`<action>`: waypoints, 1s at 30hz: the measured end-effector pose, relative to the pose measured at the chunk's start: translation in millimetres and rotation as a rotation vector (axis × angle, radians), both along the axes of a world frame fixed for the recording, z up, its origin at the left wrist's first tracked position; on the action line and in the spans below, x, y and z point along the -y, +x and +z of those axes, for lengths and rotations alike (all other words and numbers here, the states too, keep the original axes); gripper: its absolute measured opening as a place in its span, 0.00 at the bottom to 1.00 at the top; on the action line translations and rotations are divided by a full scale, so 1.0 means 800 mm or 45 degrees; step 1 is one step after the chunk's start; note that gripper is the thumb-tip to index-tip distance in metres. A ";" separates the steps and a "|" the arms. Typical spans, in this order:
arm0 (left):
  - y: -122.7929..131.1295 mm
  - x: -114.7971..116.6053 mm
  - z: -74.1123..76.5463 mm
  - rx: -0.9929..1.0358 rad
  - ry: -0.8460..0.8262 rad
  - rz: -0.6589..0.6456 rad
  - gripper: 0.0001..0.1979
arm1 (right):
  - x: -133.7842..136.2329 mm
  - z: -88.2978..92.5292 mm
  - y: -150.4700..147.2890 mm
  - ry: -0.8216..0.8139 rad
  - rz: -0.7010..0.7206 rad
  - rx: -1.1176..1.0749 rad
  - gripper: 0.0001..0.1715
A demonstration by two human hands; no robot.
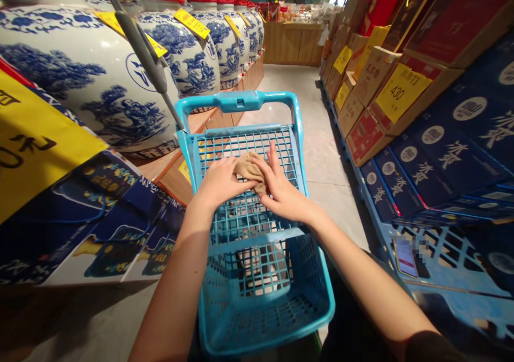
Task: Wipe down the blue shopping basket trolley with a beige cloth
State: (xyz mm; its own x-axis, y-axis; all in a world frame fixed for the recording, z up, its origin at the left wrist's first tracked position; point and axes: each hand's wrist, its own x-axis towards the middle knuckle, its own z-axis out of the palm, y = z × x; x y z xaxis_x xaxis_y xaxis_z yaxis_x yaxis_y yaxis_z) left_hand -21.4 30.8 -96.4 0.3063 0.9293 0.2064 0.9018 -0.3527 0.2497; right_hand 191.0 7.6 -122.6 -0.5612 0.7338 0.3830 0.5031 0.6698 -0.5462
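A crumpled tan cloth (pixel 249 168) is bunched between my two hands, against the upper grid of a blue plastic shopping basket cart (pixel 257 239). My left hand (pixel 219 182) grips the cloth from the left, its thumb reaching across it. From the right, my right hand (pixel 283 193) pinches the same cloth, with one finger raised away from the others. The cart's blue handle (pixel 241 100) stands beyond both hands. Below them is the deep lower basket, its grid floor visible. A grey rod (pixel 140 46) slants down to the cart's upper left corner.
Large blue-and-white jars (pixel 132 83) with red covers line a wooden ledge on the left. Boxes (pixel 371 78) with yellow price tags are stacked on the right. A phone (pixel 406 257) rests on a blue pallet (pixel 450 276). The aisle floor (pixel 289 86) leads to a wooden counter (pixel 293 43).
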 end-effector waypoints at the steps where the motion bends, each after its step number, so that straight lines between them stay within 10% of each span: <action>1: -0.002 0.000 -0.001 0.004 -0.002 -0.013 0.25 | -0.003 0.002 0.003 -0.006 0.002 -0.033 0.52; 10: 0.008 -0.002 0.002 -0.153 -0.055 0.060 0.16 | -0.037 0.007 0.021 0.129 -0.507 0.262 0.23; 21: 0.004 0.002 -0.006 0.132 0.010 0.060 0.46 | -0.039 0.004 0.014 0.211 -0.417 0.419 0.18; 30: 0.023 0.023 0.015 0.096 0.192 0.128 0.34 | -0.040 0.004 0.010 0.181 -0.447 0.363 0.14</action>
State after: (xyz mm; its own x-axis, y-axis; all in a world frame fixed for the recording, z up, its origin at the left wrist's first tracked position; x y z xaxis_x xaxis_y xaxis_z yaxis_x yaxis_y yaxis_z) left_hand -3.3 12.5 -84.3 0.1916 0.9112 0.3647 0.9153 -0.3000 0.2686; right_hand 199.2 40.0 -119.1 -0.3860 0.8494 0.3599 0.8288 0.4906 -0.2689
